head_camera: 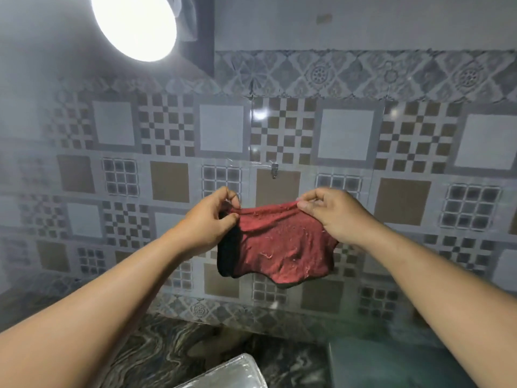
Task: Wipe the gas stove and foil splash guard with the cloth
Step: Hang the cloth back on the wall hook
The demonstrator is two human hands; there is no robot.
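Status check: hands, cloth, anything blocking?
Left hand and right hand both pinching the red cloth by its top edge, spread in the air before the tiled wall. Not wiping yet. Nothing in the way.

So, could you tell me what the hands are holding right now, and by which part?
Both hands, left and right, pinch the red cloth by its top edge, one near each upper corner; the rest hangs free.

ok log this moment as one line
phase: cloth spread | left hand: pinching cloth top edge | right hand: pinching top edge | cloth: hanging before tiled wall | wiping: not begun
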